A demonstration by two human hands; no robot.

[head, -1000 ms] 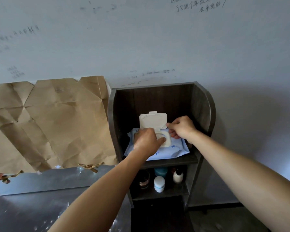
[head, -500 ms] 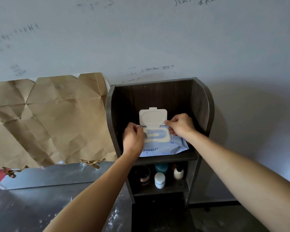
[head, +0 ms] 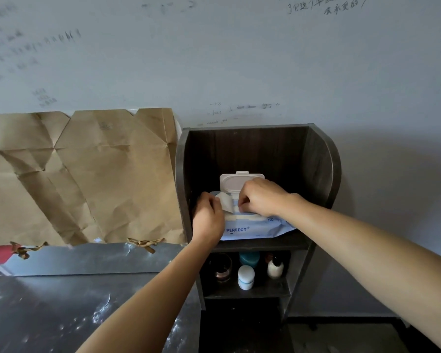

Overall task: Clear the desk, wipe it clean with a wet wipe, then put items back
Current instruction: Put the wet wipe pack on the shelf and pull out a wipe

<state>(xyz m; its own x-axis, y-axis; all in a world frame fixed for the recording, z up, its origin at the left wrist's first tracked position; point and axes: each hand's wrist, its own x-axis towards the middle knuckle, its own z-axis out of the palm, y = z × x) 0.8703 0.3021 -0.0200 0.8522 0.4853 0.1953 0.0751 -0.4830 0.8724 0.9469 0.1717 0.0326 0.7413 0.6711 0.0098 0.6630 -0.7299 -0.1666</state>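
A: Left grip [head: 209,216], what's it holding?
B: One end of a white wipe [head: 225,202]. Right grip [head: 261,198] pinches its other end.
A: And the pack [head: 255,229]?
B: On the shelf unit's [head: 318,161] top shelf, lid [head: 233,182] flipped up.

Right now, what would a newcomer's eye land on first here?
Both hands meet at the wet wipe pack on the top shelf of the dark shelf unit. The left hand grips the pack, and the right hand pinches a white sheet below the open lid. Creased brown paper covers the wall to the left.
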